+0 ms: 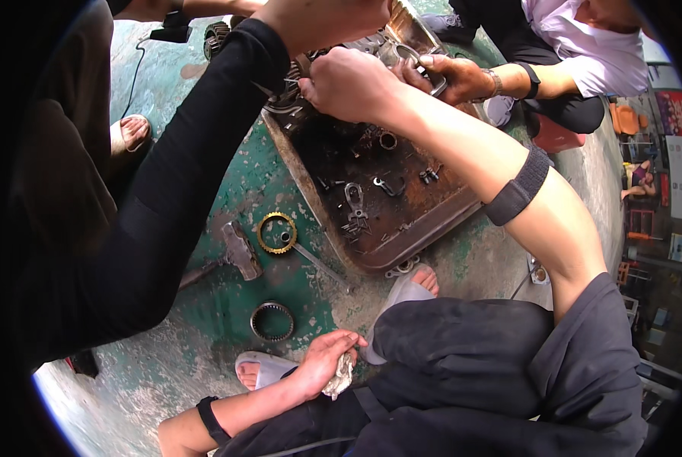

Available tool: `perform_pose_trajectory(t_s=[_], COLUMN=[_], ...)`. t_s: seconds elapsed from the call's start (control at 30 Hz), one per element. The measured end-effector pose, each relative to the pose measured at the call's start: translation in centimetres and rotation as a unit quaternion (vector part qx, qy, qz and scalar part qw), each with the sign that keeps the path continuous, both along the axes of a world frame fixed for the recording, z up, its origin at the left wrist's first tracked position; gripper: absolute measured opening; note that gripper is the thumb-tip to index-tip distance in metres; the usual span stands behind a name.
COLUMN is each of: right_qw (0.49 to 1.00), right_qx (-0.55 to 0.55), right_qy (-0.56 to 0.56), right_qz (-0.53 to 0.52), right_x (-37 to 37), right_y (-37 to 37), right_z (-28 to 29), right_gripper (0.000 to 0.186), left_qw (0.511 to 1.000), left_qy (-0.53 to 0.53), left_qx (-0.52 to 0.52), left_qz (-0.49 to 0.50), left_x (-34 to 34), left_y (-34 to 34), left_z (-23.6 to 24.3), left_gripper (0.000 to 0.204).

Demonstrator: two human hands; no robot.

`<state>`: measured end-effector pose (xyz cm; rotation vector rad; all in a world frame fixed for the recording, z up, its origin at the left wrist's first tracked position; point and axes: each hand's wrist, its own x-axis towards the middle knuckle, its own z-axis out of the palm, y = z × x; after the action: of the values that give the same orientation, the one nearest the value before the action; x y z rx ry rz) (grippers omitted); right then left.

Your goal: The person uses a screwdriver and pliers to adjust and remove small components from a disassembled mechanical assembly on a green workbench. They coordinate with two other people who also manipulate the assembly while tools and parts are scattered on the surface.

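Note:
My left hand (pixel 327 363) rests low by my knee, its fingers wrapped around a crumpled, stained rag (pixel 341 378). My right hand (pixel 350 85) reaches across the far part of a rusty metal tray (pixel 387 260). Its fingers are curled, and what they hold is hidden; a thin bright piece shows by the fingertips. Beside it lie dark gear parts, partly covered by hands. A co-worker's hand (pixel 463 78) to the right grips a grey metal part (pixel 438 82). Another co-worker's black-sleeved arm (pixel 181 167) comes in from the left, its hand near mine.
Inside the tray lie a fork-shaped metal part (pixel 354 199), a small ring (pixel 387 140) and several bolts (pixel 430 175). On the green floor are a hammer (pixel 242 251), a brass toothed ring (pixel 261 234) and a dark steel ring (pixel 255 321). A co-worker's foot (pixel 134 131) stands at left.

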<state>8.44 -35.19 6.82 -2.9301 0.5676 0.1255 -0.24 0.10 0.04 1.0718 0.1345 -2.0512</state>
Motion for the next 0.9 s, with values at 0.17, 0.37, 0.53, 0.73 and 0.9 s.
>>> perform_pose_trajectory(t_s=[0.17, 0.37, 0.53, 0.73, 0.9], right_qw=[0.998, 0.999, 0.991, 0.999, 0.998], right_qx=[0.059, 0.03, -0.102, 0.006, 0.063], right_qy=[-0.007, -0.026, -0.057, -0.032, -0.011], right_qz=[0.01, -0.007, 0.07, -0.009, -0.029], right_x=[0.2, 0.2, 0.0, -0.2, -0.2], right_y=[0.1, 0.5, 1.5, 1.0, 1.0], right_z=[-0.6, -1.5, -1.6, -1.1, -1.2], right_gripper=[0.042, 0.023, 0.019, 0.022, 0.027], left_qw=[1.0, 1.0, 1.0, 1.0, 1.0], left_qy=[-0.005, -0.023, -0.016, -0.023, -0.022], left_qx=[-0.002, 0.001, 0.01, 0.01, 0.009], left_qz=[-0.01, -0.003, -0.007, -0.009, -0.008], left_x=[-0.2, -0.1, -0.3, -0.2, -0.2], left_y=[-0.3, -0.3, -0.2, -0.2, -0.3], left_z=[-0.1, 0.0, -0.1, 0.0, 0.2], left_gripper=[0.026, 0.026, 0.026, 0.026, 0.025])
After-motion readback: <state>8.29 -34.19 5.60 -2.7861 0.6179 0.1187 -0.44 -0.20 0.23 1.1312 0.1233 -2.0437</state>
